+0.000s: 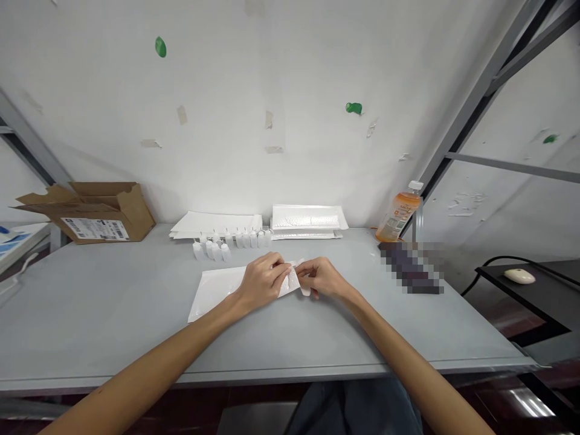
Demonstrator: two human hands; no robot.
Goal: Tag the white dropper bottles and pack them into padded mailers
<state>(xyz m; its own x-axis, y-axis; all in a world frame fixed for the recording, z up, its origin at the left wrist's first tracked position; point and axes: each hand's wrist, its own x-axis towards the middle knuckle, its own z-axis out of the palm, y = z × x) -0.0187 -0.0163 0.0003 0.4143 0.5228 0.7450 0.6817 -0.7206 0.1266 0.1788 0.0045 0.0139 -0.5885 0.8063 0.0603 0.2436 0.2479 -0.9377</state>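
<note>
The grey counter [113, 326] stands against a white wall [226, 78]. Read positions as a clock face centred on your hands, with 12 toward the wall.

Counter inventory:
- One cardboard box [106, 211], open, at 10 o'clock.
- One stack of white flat mailers [215, 223] at 11 o'clock.
- About ten small white bottles [225, 251], upright in two rough rows at 11 o'clock; overlap prevents an exact count.
- One stack of white bubble mailers [306, 217] at 12 o'clock.
- One orange drink bottle [399, 214] at 2 o'clock.
- One pixelated object [410, 266] at 2 o'clock, too blurred to identify.

One white mouse [519, 276] sits on a black side table [521, 296] at 3 o'clock.

Both forearms angle inward. Your left hand [263, 281] rests over one white mailer [217, 293], and your right hand [319, 277] lies just beside it. Each grip is closed, pinching one small white folded piece [294, 281] between them, at the mailer's right end.
</note>
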